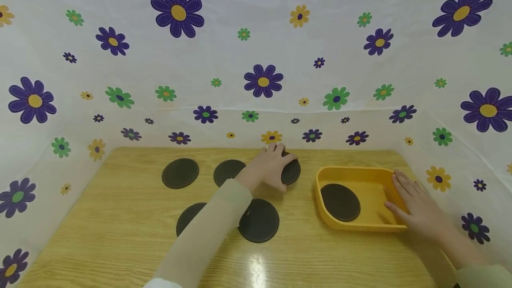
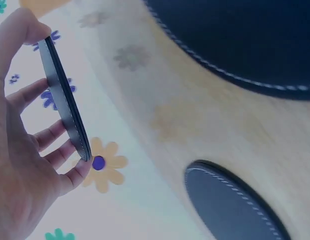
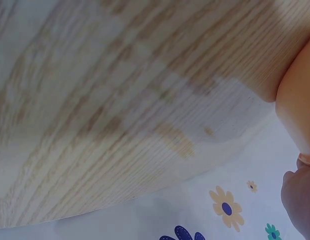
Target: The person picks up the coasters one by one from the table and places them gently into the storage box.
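Observation:
My left hand (image 1: 272,167) is near the table's far edge, gripping a round black coaster (image 1: 293,171) by its rim. The left wrist view shows this coaster (image 2: 65,100) on edge, thumb at one end and fingertips along the other side. It has pale stitching. My right hand (image 1: 420,208) rests on the right rim of a yellow tray (image 1: 376,226), fingers fairly straight and thumb over the inside. Another black coaster (image 1: 341,202) lies in the tray's left part. In the right wrist view only a bit of the right hand (image 3: 301,197) shows beside the tray (image 3: 297,100).
Several more black coasters lie on the wooden table (image 1: 304,257): one far left (image 1: 180,173), one beside it partly behind the left arm, one front coaster (image 1: 259,220), and another mostly covered by the sleeve (image 1: 208,234). A flower-printed white sheet (image 1: 224,57) surrounds the table.

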A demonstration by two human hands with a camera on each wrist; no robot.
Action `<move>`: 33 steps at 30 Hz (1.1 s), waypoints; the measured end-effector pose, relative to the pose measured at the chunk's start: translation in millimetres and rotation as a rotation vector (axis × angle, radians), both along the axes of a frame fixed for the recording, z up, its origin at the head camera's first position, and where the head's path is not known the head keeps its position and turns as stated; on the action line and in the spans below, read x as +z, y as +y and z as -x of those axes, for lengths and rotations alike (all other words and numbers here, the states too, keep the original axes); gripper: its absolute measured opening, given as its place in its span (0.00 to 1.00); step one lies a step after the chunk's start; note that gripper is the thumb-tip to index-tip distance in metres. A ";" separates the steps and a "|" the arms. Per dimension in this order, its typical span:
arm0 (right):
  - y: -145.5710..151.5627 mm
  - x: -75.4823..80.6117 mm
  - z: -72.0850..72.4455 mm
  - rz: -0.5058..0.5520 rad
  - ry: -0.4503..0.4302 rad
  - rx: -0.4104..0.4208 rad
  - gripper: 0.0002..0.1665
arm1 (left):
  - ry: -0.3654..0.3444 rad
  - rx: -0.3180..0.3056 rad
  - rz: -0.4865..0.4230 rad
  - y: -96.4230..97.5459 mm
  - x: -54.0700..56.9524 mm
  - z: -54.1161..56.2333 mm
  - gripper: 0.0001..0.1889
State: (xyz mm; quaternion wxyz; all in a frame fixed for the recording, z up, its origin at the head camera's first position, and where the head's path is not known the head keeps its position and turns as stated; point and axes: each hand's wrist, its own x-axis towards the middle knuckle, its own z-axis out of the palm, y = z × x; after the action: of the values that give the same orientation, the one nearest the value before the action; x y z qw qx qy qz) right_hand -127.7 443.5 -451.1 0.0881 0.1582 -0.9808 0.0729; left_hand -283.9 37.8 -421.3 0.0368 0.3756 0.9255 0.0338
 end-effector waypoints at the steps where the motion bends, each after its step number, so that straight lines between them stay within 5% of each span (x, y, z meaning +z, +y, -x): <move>1: -0.2 -0.3 -0.3 0.001 -0.002 -0.002 0.47 | 0.011 -0.010 -0.002 1.2 1.9 -1.1 0.50; 22: 0.7 -1.5 -0.6 0.000 0.012 0.004 0.46 | 0.117 -0.211 0.027 69.1 32.1 -38.1 0.52; 33: 0.8 -1.9 -0.6 0.004 0.011 -0.004 0.46 | 0.167 -0.241 0.085 102.4 26.8 -52.4 0.50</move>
State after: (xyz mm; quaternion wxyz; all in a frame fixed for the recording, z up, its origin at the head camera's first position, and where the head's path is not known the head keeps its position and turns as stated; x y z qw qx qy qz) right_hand -127.1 444.3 -453.0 0.0940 0.1566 -0.9804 0.0741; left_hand -231.5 140.2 -394.4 -0.0206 0.4836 0.8741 -0.0414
